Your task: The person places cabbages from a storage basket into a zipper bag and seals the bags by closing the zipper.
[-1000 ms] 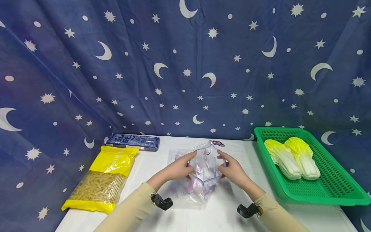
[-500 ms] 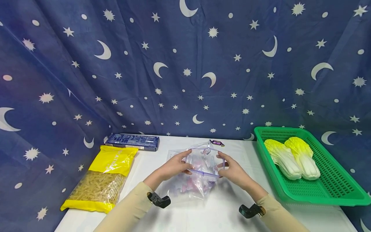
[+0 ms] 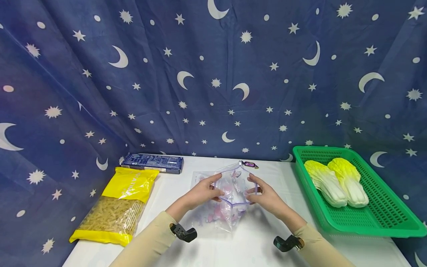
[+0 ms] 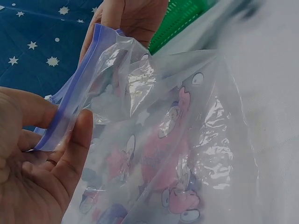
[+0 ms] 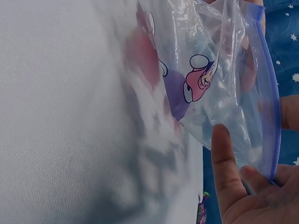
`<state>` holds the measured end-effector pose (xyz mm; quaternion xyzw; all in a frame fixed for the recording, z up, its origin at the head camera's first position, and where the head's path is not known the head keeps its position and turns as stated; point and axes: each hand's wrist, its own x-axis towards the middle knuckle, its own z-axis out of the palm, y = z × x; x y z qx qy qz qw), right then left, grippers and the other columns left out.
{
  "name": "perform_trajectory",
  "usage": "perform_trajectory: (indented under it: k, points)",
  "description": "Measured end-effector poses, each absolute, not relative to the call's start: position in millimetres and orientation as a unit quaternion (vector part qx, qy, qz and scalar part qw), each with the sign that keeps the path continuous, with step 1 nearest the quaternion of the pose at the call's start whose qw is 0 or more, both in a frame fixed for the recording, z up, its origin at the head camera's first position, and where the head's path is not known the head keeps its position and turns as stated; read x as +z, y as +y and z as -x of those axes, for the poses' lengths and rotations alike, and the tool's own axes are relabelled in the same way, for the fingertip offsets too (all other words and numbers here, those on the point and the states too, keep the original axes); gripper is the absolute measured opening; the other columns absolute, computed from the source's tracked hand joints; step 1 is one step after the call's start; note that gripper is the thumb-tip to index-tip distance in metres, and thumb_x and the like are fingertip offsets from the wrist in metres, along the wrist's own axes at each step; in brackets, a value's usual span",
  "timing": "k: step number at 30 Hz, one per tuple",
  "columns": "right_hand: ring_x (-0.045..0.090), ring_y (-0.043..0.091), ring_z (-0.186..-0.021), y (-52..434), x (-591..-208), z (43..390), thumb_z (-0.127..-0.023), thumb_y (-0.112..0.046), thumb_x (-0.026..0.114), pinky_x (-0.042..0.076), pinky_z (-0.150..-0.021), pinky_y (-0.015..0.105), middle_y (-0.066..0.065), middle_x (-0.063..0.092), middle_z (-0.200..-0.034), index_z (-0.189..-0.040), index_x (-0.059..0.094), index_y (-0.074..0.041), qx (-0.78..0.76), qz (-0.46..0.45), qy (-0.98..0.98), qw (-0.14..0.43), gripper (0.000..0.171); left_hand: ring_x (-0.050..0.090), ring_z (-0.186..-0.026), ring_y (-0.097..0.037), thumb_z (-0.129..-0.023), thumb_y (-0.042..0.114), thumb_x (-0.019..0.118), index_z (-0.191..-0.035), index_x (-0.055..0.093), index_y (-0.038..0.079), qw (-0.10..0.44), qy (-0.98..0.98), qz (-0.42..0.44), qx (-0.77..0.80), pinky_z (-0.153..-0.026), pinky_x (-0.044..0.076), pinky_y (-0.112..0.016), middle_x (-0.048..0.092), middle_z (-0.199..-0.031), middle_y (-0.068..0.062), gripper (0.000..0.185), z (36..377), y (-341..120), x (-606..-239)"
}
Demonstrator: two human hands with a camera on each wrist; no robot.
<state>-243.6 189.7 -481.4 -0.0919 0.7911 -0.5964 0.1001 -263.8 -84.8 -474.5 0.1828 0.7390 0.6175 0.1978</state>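
A clear zip bag (image 3: 220, 215) with a purple zip edge and pink cartoon prints lies at mid-table, its mouth spread wide. My left hand (image 3: 202, 193) grips the left side of that mouth; in the left wrist view the purple edge (image 4: 70, 102) runs between thumb and fingers. On the opposite side my right hand (image 3: 265, 194) holds the rim, fingers on both faces of the plastic in the right wrist view. Just behind the bag's far corner lies a small purple wrapped candy (image 3: 250, 164).
At the left lies a yellow bag of pasta (image 3: 116, 205), with a dark blue box (image 3: 153, 163) behind it. A green basket (image 3: 383, 226) on the right holds two Chinese cabbages (image 3: 348, 181). A blue curtain (image 3: 213, 92) closes off the back.
Both hands have shifted slightly left with the bag. Its mouth narrowed half a second ago and is wider again now.
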Motion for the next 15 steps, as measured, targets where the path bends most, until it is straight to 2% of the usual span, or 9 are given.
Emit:
perform_trajectory:
  k: [4,7,15]
  points:
    - [0.059,0.036,-0.121,190.8,-480.3,241.8,-0.089,-0.004,0.073,0.062,-0.078,0.036,0.021,0.033,-0.161,-0.161,0.027,-0.004,-0.594,0.093,0.792,0.106,0.085,0.072,-0.085,-0.022,-0.095,0.008,0.069,-0.16,0.028,-0.001,0.204,0.729,-0.167,0.632,-0.084,0.061,-0.034,0.035,-0.158,-0.027,0.077,265.9,-84.2,-476.4]
    - [0.058,0.036,-0.122,191.8,-480.8,241.2,-0.089,-0.004,0.074,0.062,-0.078,0.037,0.021,0.033,-0.161,-0.161,0.027,-0.004,-0.595,0.087,0.792,0.109,0.086,0.071,-0.087,-0.021,-0.095,0.006,0.068,-0.16,0.029,0.0,0.206,0.722,-0.159,0.642,-0.085,0.061,-0.035,0.026,-0.165,-0.02,0.076,266.4,-84.1,-476.8]
    - [0.058,0.039,-0.12,192.9,-484.4,240.4,-0.088,-0.002,0.074,0.062,-0.078,0.039,0.024,0.036,-0.158,-0.16,0.026,0.0,-0.597,0.081,0.791,0.106,0.087,0.07,-0.091,-0.02,-0.096,0.005,0.069,-0.161,0.029,0.003,0.219,0.707,-0.153,0.655,-0.091,0.059,-0.045,0.022,-0.166,-0.018,0.076,266.0,-82.3,-478.4]
